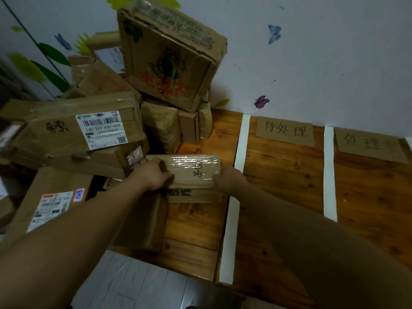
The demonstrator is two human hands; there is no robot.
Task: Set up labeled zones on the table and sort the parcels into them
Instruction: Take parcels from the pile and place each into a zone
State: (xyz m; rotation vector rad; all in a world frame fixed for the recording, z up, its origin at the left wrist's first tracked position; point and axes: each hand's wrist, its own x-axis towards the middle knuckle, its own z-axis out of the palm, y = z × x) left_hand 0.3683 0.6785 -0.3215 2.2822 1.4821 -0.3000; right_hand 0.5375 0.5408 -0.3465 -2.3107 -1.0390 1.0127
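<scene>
A small flat cardboard parcel (191, 170), wrapped in clear tape with black handwriting on top, lies on another parcel (194, 195) at the edge of the pile. My left hand (153, 173) grips its left end, thumb over the top. My right hand (229, 178) holds its right end. Two strips of white tape (242, 141) (329, 172) split the wooden table (285, 197) into zones. Two handwritten cardboard labels (286, 130) (370, 144) lie at the far edge of the middle and right zones.
Several cardboard parcels are heaped on the table's left part, with a large printed box (169, 54) leaning on top and a labelled box (84, 128) at the left. A white wall with butterfly stickers stands behind. Grey floor (133, 282) shows below the table's front edge.
</scene>
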